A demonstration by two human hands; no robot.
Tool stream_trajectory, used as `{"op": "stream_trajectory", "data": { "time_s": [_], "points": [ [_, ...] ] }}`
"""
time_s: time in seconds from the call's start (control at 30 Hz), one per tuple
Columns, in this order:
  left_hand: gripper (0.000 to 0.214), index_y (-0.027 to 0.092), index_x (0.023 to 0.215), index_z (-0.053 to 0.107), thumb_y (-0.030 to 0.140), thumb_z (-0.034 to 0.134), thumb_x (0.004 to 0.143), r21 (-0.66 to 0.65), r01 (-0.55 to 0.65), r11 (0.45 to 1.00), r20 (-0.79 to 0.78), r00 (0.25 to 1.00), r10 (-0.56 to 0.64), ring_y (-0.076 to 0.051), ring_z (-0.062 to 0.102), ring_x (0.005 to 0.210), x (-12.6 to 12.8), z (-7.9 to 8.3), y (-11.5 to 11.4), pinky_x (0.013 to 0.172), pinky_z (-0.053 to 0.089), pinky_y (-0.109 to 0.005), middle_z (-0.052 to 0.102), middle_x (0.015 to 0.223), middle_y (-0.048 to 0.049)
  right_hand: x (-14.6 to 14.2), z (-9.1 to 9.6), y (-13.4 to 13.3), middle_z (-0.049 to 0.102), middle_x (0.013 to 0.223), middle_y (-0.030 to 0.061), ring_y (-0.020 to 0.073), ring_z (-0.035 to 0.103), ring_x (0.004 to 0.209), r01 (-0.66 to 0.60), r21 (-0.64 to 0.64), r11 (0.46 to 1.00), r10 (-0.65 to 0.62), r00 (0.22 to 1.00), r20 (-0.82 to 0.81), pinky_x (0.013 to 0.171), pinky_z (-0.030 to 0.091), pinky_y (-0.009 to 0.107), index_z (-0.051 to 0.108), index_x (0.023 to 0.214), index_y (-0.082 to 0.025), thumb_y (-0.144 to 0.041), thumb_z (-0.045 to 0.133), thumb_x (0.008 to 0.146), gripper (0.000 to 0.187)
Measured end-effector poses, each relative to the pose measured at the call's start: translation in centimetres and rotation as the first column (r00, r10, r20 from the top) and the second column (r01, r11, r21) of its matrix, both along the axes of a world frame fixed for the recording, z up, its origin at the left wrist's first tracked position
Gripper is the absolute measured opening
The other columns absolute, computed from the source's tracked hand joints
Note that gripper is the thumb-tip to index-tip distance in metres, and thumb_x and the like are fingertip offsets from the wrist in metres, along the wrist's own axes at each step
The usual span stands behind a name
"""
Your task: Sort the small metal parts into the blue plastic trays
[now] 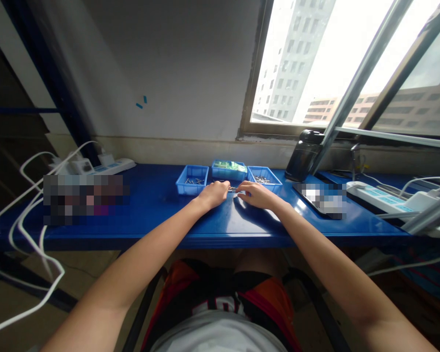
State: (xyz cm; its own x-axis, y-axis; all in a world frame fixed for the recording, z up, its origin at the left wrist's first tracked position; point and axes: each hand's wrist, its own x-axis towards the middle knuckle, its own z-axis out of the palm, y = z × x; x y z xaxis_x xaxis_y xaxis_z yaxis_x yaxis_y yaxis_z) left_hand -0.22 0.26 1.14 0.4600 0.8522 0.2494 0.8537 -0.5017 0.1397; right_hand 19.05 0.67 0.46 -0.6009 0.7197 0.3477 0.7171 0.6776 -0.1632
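Observation:
My left hand (216, 193) is closed, its thumb and fingers pressed together at one end of a small, thin metal piece (232, 189). Opposite it, my right hand (257, 194) has curled fingers, with the fingertips at the piece's other end. The piece is too small to name exactly. Both hands are low over the blue table, in front of three blue plastic bins. A few thin metal parts lie in the left bin (181, 187). Green plastic packaging (230, 167) fills the middle bin (220, 175). More small metal parts (261, 180) are heaped in the right bin (277, 187).
A black bottle (303, 155) and a phone-like flat object (317, 201) stand and lie to the right on the blue table (150, 215). Power strips (376, 198) with white cables (40, 239) are at both sides. Behind are a wall and a window.

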Motion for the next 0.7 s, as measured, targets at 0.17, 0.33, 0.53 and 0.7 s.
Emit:
{"op": "stream_trajectory", "data": {
  "time_s": [0.17, 0.33, 0.53, 0.7],
  "points": [
    [0.030, 0.018, 0.097, 0.056, 0.030, 0.030, 0.091, 0.009, -0.009, 1.000, 0.003, 1.000, 0.009, -0.023, 0.064, 0.086, 0.0, 0.1, -0.2, 0.070, 0.047, -0.029, 0.066, 0.089, -0.0105, -0.1, 0.0, -0.1, 0.063, 0.094, 0.0054, 0.0113, 0.055, 0.066, 0.006, 0.007, 1.000, -0.006, 1.000, -0.007, 0.070, 0.042, 0.025, 0.066, 0.096, -0.020, -0.027, 0.048, 0.083, 0.024],
    [0.030, 0.018, 0.099, 0.056, 0.032, 0.031, 0.091, 0.003, -0.024, 1.000, 0.024, 0.999, 0.024, -0.022, 0.063, 0.086, 0.0, -0.1, 0.1, 0.071, 0.047, -0.028, 0.066, 0.090, -0.0103, -0.3, 0.4, -0.5, 0.064, 0.088, 0.0044, 0.0115, 0.055, 0.065, -0.007, 0.049, 0.999, 0.009, 0.999, -0.042, 0.068, 0.041, 0.024, 0.068, 0.090, -0.019, -0.028, 0.048, 0.082, 0.023],
    [0.028, 0.017, 0.098, 0.057, 0.033, 0.036, 0.089, -0.003, -0.032, 0.999, 0.009, 0.999, 0.032, -0.024, 0.063, 0.086, 0.0, -0.1, 0.0, 0.073, 0.047, -0.031, 0.066, 0.092, -0.0115, 0.5, 1.4, -0.7, 0.064, 0.090, 0.0067, 0.0137, 0.055, 0.066, 0.270, 0.237, 0.933, -0.234, 0.958, -0.168, 0.066, 0.040, 0.025, 0.068, 0.087, -0.019, -0.030, 0.043, 0.085, 0.027],
    [0.027, 0.018, 0.094, 0.059, 0.034, 0.038, 0.087, -0.002, -0.007, 1.000, -0.042, 0.999, 0.006, -0.024, 0.062, 0.087, 0.0, 0.0, -0.3, 0.073, 0.047, -0.032, 0.065, 0.093, -0.0097, 2.0, 1.4, -0.2, 0.061, 0.097, 0.0082, 0.0165, 0.057, 0.068, 0.590, 0.278, 0.758, -0.549, 0.807, -0.217, 0.057, 0.037, 0.025, 0.065, 0.098, -0.021, -0.036, 0.043, 0.084, 0.030]
  ]
}}
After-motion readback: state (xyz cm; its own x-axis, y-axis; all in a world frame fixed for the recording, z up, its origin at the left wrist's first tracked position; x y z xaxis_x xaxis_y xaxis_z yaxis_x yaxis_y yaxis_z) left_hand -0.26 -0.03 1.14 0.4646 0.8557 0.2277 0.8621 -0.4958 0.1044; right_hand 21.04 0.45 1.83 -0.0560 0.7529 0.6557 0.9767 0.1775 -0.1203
